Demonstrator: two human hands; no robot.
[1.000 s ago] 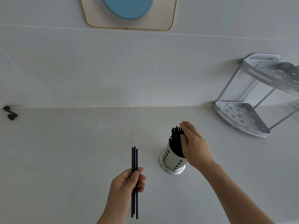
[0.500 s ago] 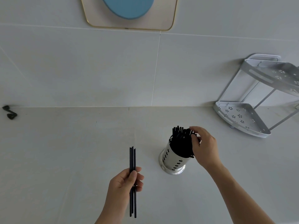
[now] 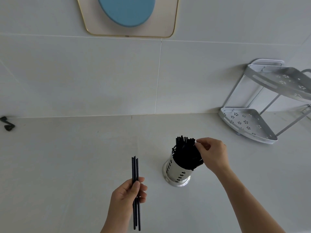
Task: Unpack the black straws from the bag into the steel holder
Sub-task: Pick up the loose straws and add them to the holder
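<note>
A perforated steel holder (image 3: 175,174) stands on the pale counter, packed with a bundle of black straws (image 3: 185,152) that stick out of its top. My right hand (image 3: 212,153) is at the right side of that bundle, fingertips curled and touching the straws near their tops. My left hand (image 3: 125,197) grips three loose black straws (image 3: 135,167) upright, to the left of the holder and nearer to me. No bag is in view.
A two-tier metal corner rack (image 3: 249,125) stands at the back right against the tiled wall. A small black object (image 3: 7,125) lies at the far left by the wall. A blue-and-cream panel (image 3: 127,15) hangs above.
My right hand has slid from covering the straw tops to the bundle's right side, uncovering the straws. My left hand with its three straws dipped slightly and has held about still since.
</note>
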